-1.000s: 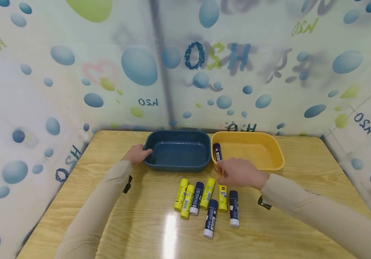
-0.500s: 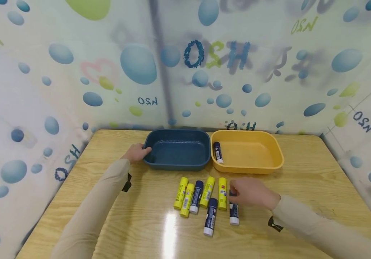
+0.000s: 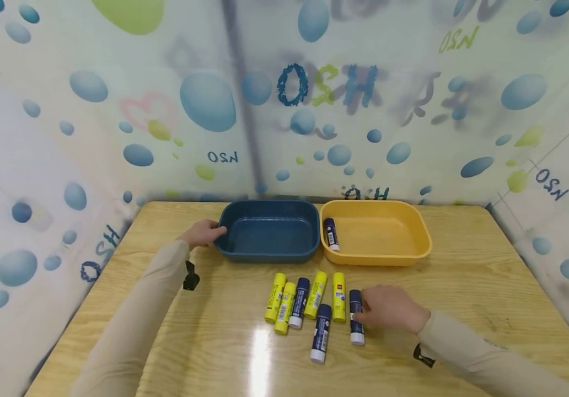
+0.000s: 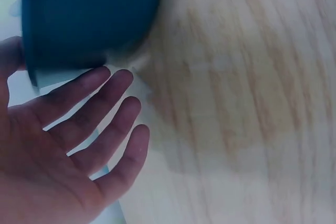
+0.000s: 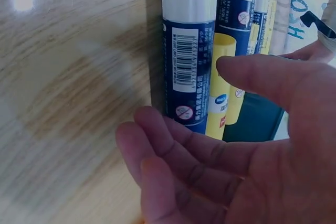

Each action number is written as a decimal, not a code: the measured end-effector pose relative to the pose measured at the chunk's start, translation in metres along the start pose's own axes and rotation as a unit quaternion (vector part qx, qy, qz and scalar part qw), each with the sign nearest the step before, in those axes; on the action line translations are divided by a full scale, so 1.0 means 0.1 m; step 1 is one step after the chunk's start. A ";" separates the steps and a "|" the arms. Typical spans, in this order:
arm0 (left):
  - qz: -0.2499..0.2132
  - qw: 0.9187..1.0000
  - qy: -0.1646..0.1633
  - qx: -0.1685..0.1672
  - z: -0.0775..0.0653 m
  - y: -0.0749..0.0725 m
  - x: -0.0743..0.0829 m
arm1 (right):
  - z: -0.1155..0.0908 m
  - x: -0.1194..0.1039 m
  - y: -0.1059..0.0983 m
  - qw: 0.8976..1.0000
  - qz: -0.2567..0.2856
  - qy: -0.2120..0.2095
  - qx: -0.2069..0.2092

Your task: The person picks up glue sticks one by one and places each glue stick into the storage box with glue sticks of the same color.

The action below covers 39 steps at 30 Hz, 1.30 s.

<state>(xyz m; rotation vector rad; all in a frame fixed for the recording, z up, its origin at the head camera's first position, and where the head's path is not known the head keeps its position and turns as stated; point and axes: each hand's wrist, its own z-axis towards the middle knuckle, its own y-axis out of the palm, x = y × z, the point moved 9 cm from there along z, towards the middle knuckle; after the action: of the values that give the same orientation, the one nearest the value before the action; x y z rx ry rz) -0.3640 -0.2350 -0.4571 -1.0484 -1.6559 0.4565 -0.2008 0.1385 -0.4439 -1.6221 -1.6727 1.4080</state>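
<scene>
My left hand (image 3: 202, 233) holds the left rim of a dark blue plastic bin (image 3: 267, 257), thumb over the inside edge. In the left wrist view its fingers (image 4: 123, 80) lie loosely along the outer wall. On the table, my right hand (image 3: 391, 309) is at the rightmost navy glue stick (image 3: 357, 325), which has a white end. Thumb and fingers stand apart around this stick in the right wrist view, with fingertips (image 5: 149, 116) right beside its barrel. Another navy glue stick (image 3: 321, 333) lies to its left, nearer the front.
A yellow bin (image 3: 376, 259) stands beside the blue one, with a navy glue stick (image 3: 331, 234) along its left wall. Several yellow glue sticks (image 3: 339, 298) and a navy one (image 3: 299, 303) lie in a row before the bins. A patterned curtain (image 3: 264, 138) hangs behind the table.
My right hand has moved from the yellow bin's front edge, away from the glue stick in it, down and right to the rightmost navy stick. My left hand stays at the blue bin.
</scene>
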 end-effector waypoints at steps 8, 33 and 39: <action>0.007 1.000 0.023 0.014 -0.02 -0.04 0.09 | 0.03 0.05 0.07 1.000 0.020 0.014 -0.009; 0.064 0.996 0.025 0.061 0.00 -0.05 0.17 | 0.15 0.07 0.12 0.999 0.036 0.014 -0.019; 0.070 0.996 0.019 0.060 0.00 -0.05 0.17 | 0.18 0.09 0.14 0.997 0.067 0.022 -0.043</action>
<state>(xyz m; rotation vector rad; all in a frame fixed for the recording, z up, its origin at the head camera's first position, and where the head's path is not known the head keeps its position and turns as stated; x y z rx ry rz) -0.3667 -0.2235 -0.4435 -1.0813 -1.5082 0.6171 -0.2111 0.1373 -0.4660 -1.8299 -1.6477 1.3680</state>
